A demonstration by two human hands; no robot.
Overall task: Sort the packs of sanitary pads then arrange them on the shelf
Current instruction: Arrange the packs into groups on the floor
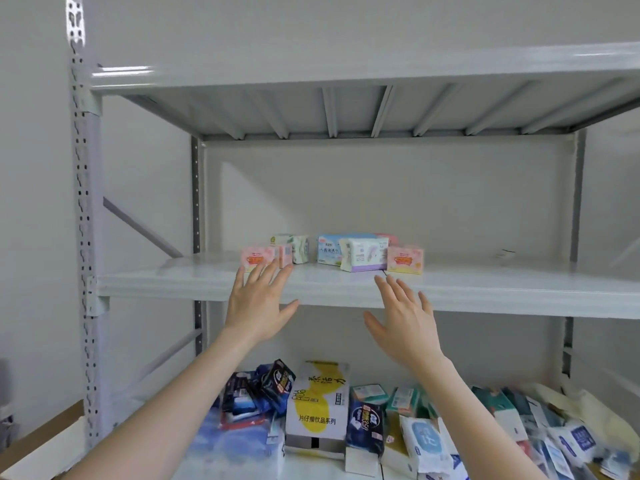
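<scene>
Several small packs of sanitary pads stand on the middle shelf: a pink pack at the left, a green-white pack behind it, a light blue pack, a white-purple pack and another pink pack at the right. My left hand is raised with fingers spread, its fingertips just below the left pink pack. My right hand is raised too, fingers straight, below the right pink pack. Neither hand holds anything.
The lower shelf holds a jumble of packs: dark blue ones, a white and yellow carton, teal and white packs at the right. An upper shelf sits overhead. A perforated upright stands at the left.
</scene>
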